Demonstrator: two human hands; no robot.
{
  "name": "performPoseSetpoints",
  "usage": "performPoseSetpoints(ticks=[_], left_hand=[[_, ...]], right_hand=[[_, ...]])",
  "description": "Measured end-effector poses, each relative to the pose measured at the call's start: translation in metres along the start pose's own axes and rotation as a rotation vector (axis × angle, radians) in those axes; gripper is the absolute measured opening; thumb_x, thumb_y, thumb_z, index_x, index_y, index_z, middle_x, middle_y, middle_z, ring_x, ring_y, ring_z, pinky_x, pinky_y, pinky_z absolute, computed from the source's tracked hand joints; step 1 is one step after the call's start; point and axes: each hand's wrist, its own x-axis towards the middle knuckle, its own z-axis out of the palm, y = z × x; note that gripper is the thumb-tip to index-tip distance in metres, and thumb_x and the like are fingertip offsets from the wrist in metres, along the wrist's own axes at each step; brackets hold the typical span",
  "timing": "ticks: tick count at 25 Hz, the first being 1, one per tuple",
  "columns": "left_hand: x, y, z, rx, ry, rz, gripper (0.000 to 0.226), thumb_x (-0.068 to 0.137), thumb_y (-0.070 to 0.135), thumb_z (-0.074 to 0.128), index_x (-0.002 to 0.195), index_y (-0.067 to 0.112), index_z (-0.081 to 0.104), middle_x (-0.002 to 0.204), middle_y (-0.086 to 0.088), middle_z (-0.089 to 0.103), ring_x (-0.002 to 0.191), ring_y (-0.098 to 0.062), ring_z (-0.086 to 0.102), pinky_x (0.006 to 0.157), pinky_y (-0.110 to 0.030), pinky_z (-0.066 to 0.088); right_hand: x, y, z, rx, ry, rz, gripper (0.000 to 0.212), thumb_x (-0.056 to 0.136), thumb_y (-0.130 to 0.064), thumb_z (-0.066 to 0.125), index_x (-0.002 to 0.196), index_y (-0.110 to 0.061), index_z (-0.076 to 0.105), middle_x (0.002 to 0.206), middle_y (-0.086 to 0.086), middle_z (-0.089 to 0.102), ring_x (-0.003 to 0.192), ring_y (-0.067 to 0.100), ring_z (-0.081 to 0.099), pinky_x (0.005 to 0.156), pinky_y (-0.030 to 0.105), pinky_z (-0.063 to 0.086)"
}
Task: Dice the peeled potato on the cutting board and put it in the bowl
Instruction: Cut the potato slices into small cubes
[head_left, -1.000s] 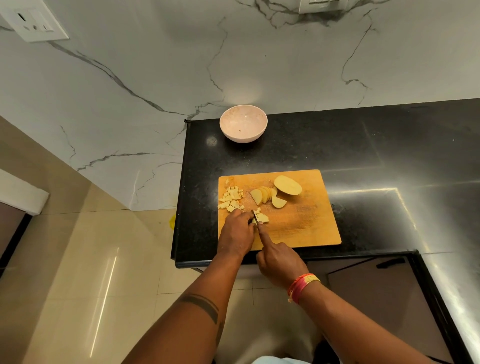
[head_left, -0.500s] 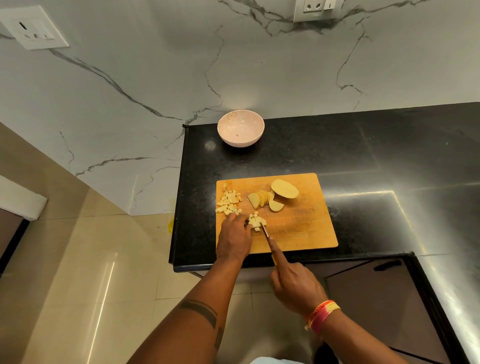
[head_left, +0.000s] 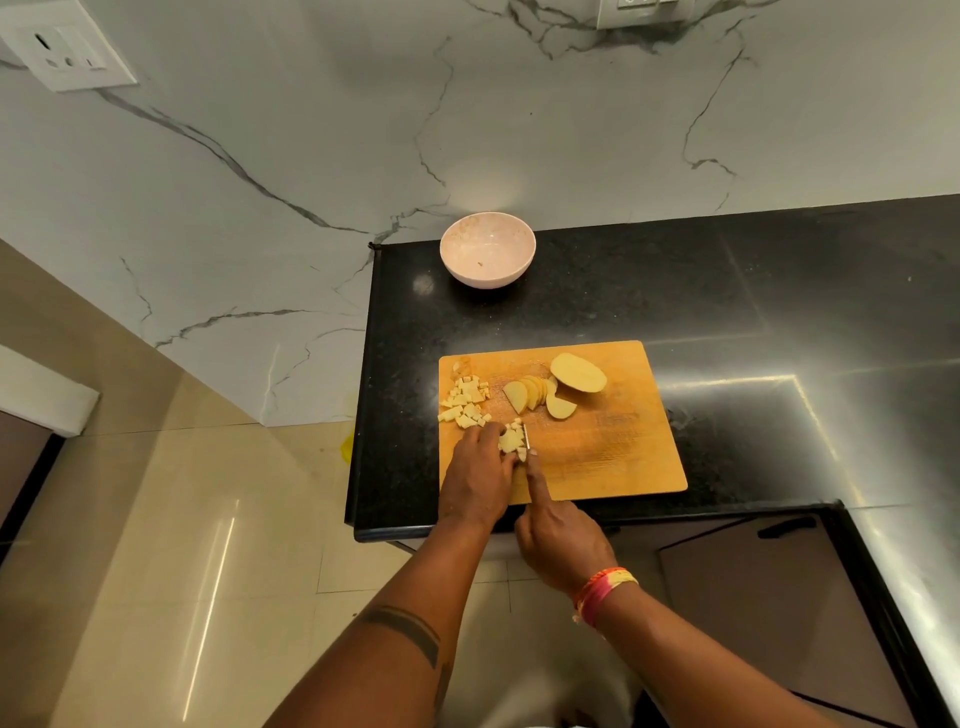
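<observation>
Left hand pinning potato pieces, right hand gripping knife, near cutting board front-left edge

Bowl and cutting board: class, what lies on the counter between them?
Nothing: in the head view only bare black counter lies between the bowl and the cutting board.

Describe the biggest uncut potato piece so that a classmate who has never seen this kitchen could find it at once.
Start at the wooden cutting board on the black counter. Near its far edge lies the potato half, just right of the fanned slices. It is the one large, thick oval piece; everything else on the board is thin slices or small cubes.
</observation>
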Motion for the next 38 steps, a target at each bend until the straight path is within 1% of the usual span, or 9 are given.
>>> performPoseSetpoints(ticks=[5, 10, 12, 16, 19, 25, 28, 31, 38], left_hand=[[0.009, -0.012, -0.01, 0.02, 0.062, -0.038, 0.027, 0.101, 0.028, 0.052, 0.128, 0.021, 0.052, 0.123, -0.003, 0.053, 0.102, -0.017, 0.058, 0.081, -0.035, 0.056], [0.014, -0.009, -0.019, -0.035, 0.104, -0.069, 0.021, 0.102, 0.027, 0.052, 0.122, 0.021, 0.054, 0.119, -0.002, 0.054, 0.097, -0.015, 0.057, 0.078, -0.032, 0.056], [0.009, -0.008, -0.018, -0.002, 0.113, 0.004, 0.02, 0.101, 0.031, 0.051, 0.119, 0.022, 0.055, 0.116, 0.001, 0.056, 0.094, -0.012, 0.057, 0.074, -0.03, 0.056], [-0.001, -0.002, -0.004, 0.134, 0.01, 0.216, 0.02, 0.1, 0.039, 0.051, 0.115, 0.025, 0.053, 0.111, 0.003, 0.055, 0.095, -0.012, 0.054, 0.071, -0.027, 0.052], [0.01, 0.001, -0.001, 0.198, 0.07, 0.176, 0.016, 0.102, 0.033, 0.049, 0.115, 0.023, 0.053, 0.111, 0.0, 0.054, 0.094, -0.015, 0.054, 0.07, -0.027, 0.05], [0.037, 0.002, -0.016, 0.211, 0.15, 0.097, 0.021, 0.103, 0.032, 0.049, 0.121, 0.022, 0.055, 0.117, -0.001, 0.055, 0.098, -0.016, 0.055, 0.076, -0.031, 0.054], [0.05, 0.026, -0.012, 0.096, 0.095, 0.102, 0.033, 0.102, 0.034, 0.053, 0.132, 0.021, 0.055, 0.127, -0.001, 0.053, 0.114, -0.019, 0.052, 0.089, -0.032, 0.05], [0.061, 0.043, -0.006, 0.005, 0.006, 0.04, 0.049, 0.1, 0.03, 0.058, 0.147, 0.021, 0.046, 0.142, -0.002, 0.047, 0.131, -0.022, 0.045, 0.104, -0.035, 0.044], [0.073, 0.042, -0.006, -0.065, 0.027, -0.013, 0.038, 0.096, 0.016, 0.063, 0.133, 0.021, 0.055, 0.133, 0.0, 0.054, 0.118, -0.019, 0.055, 0.094, -0.026, 0.044]], right_hand=[[0.014, -0.018, 0.002, -0.036, -0.03, -0.053, 0.073, 0.101, -0.033, 0.032, 0.157, -0.032, -0.015, 0.071, 0.003, 0.061, 0.059, 0.02, 0.059, 0.06, 0.041, 0.056], [0.029, -0.029, -0.002, 0.005, 0.022, -0.08, 0.066, 0.105, -0.038, 0.026, 0.158, -0.034, -0.013, 0.071, 0.003, 0.061, 0.058, 0.02, 0.06, 0.061, 0.043, 0.057], [0.024, -0.02, -0.007, 0.022, 0.044, -0.07, 0.068, 0.104, -0.036, 0.029, 0.158, -0.034, -0.012, 0.069, 0.002, 0.06, 0.057, 0.019, 0.058, 0.058, 0.04, 0.055], [0.003, 0.003, -0.017, 0.019, 0.057, -0.025, 0.072, 0.103, -0.032, 0.035, 0.16, -0.031, -0.008, 0.065, -0.003, 0.057, 0.054, 0.015, 0.054, 0.054, 0.037, 0.046], [-0.002, 0.01, -0.017, 0.006, 0.06, -0.02, 0.074, 0.102, -0.032, 0.036, 0.16, -0.032, -0.01, 0.064, -0.003, 0.057, 0.054, 0.015, 0.054, 0.054, 0.037, 0.047], [0.013, 0.005, -0.024, 0.071, 0.129, -0.037, 0.077, 0.1, -0.029, 0.039, 0.16, -0.035, -0.009, 0.063, -0.002, 0.056, 0.053, 0.017, 0.052, 0.052, 0.04, 0.048], [0.016, 0.004, -0.025, 0.101, 0.159, -0.02, 0.078, 0.098, -0.028, 0.039, 0.159, -0.037, -0.007, 0.062, 0.0, 0.057, 0.053, 0.019, 0.053, 0.051, 0.043, 0.049], [0.02, 0.008, -0.028, 0.127, 0.167, 0.013, 0.077, 0.098, -0.026, 0.04, 0.16, -0.035, -0.003, 0.062, 0.001, 0.057, 0.053, 0.02, 0.052, 0.05, 0.042, 0.044], [0.017, 0.014, -0.034, 0.135, 0.18, 0.011, 0.074, 0.1, -0.026, 0.041, 0.161, -0.035, -0.001, 0.062, 0.0, 0.056, 0.053, 0.018, 0.051, 0.046, 0.032, 0.033]])
